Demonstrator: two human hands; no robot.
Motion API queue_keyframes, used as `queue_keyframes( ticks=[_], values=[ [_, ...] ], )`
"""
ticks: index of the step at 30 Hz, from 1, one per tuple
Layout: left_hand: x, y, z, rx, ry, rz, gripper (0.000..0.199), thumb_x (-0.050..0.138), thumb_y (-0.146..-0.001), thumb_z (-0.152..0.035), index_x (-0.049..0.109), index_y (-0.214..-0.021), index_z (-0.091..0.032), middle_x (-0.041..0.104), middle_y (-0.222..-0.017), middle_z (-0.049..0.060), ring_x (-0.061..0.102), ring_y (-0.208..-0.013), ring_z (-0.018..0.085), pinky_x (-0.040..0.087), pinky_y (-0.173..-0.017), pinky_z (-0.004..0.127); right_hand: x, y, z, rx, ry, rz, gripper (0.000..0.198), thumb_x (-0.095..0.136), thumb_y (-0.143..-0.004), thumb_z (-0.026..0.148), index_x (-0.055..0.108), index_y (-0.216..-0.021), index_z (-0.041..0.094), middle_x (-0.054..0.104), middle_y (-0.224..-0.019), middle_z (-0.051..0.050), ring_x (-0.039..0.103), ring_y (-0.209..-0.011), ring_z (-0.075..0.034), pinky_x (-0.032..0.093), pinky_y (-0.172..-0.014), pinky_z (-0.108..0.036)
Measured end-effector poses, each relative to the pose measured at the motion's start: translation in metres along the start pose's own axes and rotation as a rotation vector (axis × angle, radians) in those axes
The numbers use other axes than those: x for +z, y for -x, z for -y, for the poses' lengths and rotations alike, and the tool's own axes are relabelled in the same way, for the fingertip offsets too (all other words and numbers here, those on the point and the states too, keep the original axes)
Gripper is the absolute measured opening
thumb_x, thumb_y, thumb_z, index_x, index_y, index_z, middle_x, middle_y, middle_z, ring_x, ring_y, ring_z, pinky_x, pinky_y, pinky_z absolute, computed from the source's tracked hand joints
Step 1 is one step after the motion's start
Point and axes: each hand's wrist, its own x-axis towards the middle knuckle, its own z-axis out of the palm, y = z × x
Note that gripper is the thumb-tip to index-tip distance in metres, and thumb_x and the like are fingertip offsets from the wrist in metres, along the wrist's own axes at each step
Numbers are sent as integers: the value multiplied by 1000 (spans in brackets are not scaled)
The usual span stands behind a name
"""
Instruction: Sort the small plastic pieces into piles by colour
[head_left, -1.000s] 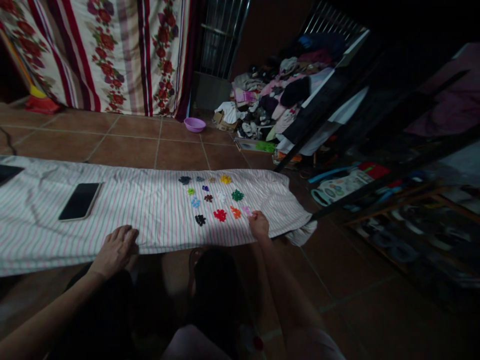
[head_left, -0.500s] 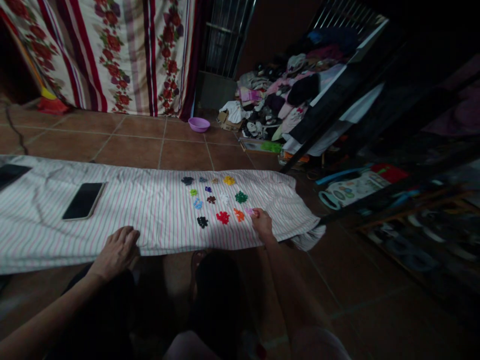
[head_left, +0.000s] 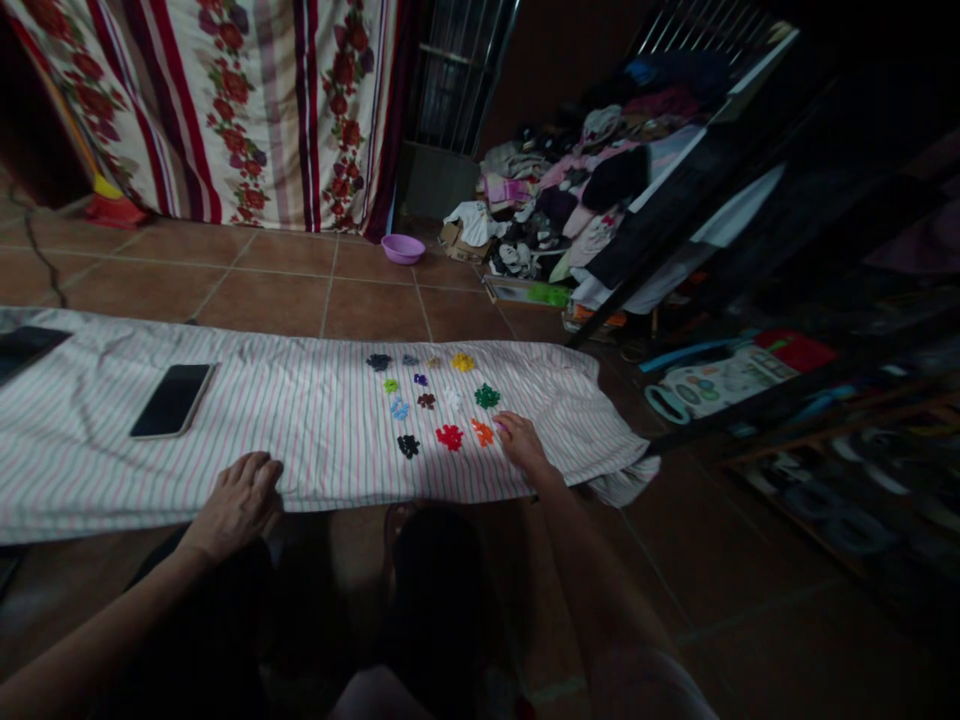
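Observation:
My right hand (head_left: 523, 443) is at the right end of the piles of small coloured pieces, fingertips bent together over a small pink pile that it mostly covers. What the fingertips pinch is too small to make out. Just left of them lie orange pieces (head_left: 482, 432) and red pieces (head_left: 450, 437); dark green pieces (head_left: 487, 396) are a little farther back. My left hand (head_left: 241, 495) rests on the near edge of the striped cloth (head_left: 322, 440), its fingers curled together with nothing seen in them.
More piles sit on the cloth, among them black (head_left: 408, 445), light blue (head_left: 399, 408), brown (head_left: 426, 401) and yellow (head_left: 463, 362). A phone (head_left: 174, 400) lies left, a dark device (head_left: 30, 350) beyond it. A purple basin (head_left: 403, 249) and heaped clothes (head_left: 555, 200) stand behind.
My right hand has shifted slightly and now covers most of the pink pieces that showed beside its fingertips. My left hand has stayed in place. The view has moved a little.

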Motion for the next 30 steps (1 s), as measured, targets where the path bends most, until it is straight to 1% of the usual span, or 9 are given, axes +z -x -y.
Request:
queue_keyframes(
  ticks=[5, 7, 10, 13, 15, 21, 24, 26, 30],
  values=[
    [2, 0, 0, -20, 24, 5, 31, 51, -88, -24, 52, -119, -19, 61, -120, 18, 57, -115, 33, 51, -84, 44, -1, -2, -6, 33, -69, -20, 33, 51, -88, 17, 73, -113, 17, 73, -118, -13, 66, -111, -25, 47, -107, -42],
    [2, -1, 0, -26, 34, 6, 31, 52, -88, -24, 52, -118, -20, 61, -121, 17, 57, -115, 33, 51, -85, 44, -2, -2, -8, 48, -80, -14, 34, 53, -88, 19, 72, -115, 16, 72, -121, -14, 65, -113, -26, 48, -108, -42],
    [1, -1, -1, -19, 31, -3, 31, 51, -88, -24, 53, -118, -18, 61, -120, 18, 57, -114, 33, 51, -84, 43, -2, 0, -14, 49, -87, 15, 42, 58, -84, 19, 69, -124, 14, 68, -129, -16, 62, -122, -28, 47, -110, -44],
    [1, -1, -1, -16, 32, -14, 29, 49, -88, -23, 54, -117, -18, 62, -119, 18, 57, -113, 33, 51, -84, 44, -2, 0, -19, 11, -110, 57, 53, 58, -77, 12, 66, -129, 18, 65, -135, -13, 59, -128, -27, 46, -111, -45],
    [2, -1, -1, -17, 39, -19, 29, 49, -89, -23, 54, -117, -17, 62, -118, 18, 57, -113, 33, 51, -84, 44, -3, 0, -21, -10, -121, 78, 56, 57, -74, 8, 67, -128, 20, 65, -136, -12, 59, -128, -26, 46, -112, -45],
    [2, 0, 0, -59, 89, 14, 30, 51, -88, -26, 55, -117, -20, 62, -122, 18, 57, -116, 33, 50, -86, 45, -8, -2, -18, 15, -125, 78, 45, 56, -76, 7, 73, -117, 19, 71, -125, -12, 64, -119, -26, 46, -112, -46],
    [1, -1, -1, -71, 99, 31, 31, 51, -87, -26, 55, -117, -20, 61, -122, 18, 56, -116, 34, 50, -86, 45, -9, -2, -17, 36, -120, 76, 48, 58, -75, 7, 72, -120, 17, 69, -129, -13, 63, -121, -26, 46, -112, -44],
    [1, -1, -1, -72, 96, 30, 30, 50, -87, -25, 55, -116, -19, 61, -122, 18, 57, -115, 34, 50, -86, 46, -9, -2, -18, 25, -124, 78, 50, 59, -75, 8, 71, -123, 17, 67, -132, -14, 61, -124, -26, 46, -112, -43],
    [2, 0, -1, -67, 101, 21, 31, 49, -87, -26, 55, -117, -20, 61, -122, 19, 56, -116, 34, 50, -86, 46, -10, -2, -19, -28, -121, 75, 46, 57, -79, 12, 72, -122, 22, 69, -130, -10, 62, -124, -24, 46, -112, -44]
  ],
)
